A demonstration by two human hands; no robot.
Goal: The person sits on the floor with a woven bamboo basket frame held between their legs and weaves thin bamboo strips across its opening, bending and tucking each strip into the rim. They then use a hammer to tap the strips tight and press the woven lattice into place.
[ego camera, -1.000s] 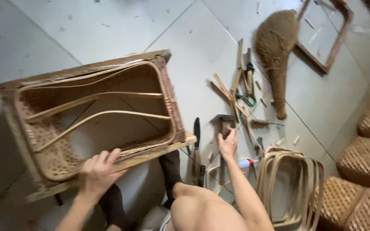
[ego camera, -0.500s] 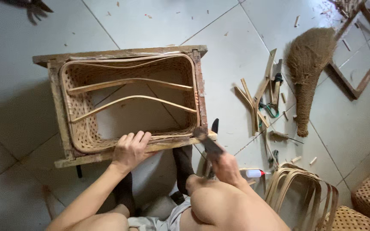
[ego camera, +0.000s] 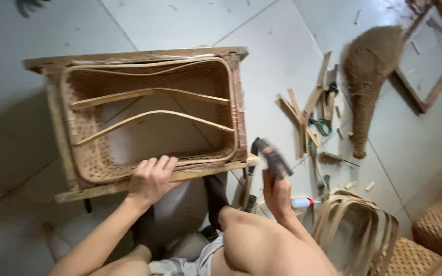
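Frame: I see a rectangular wooden frame [ego camera: 144, 115] lying open-side up on the floor, pale and worn, with woven cane lining its inner walls and two bowed bamboo slats crossing the opening.
Frame hold: my left hand [ego camera: 152, 179] lies flat on the near rail, fingers spread over its top edge.
Hammer: I hold a hammer [ego camera: 273, 158] in my right hand [ego camera: 277, 197], gripped at the handle; its dark head is raised and motion-blurred, just beside the frame's near right corner.
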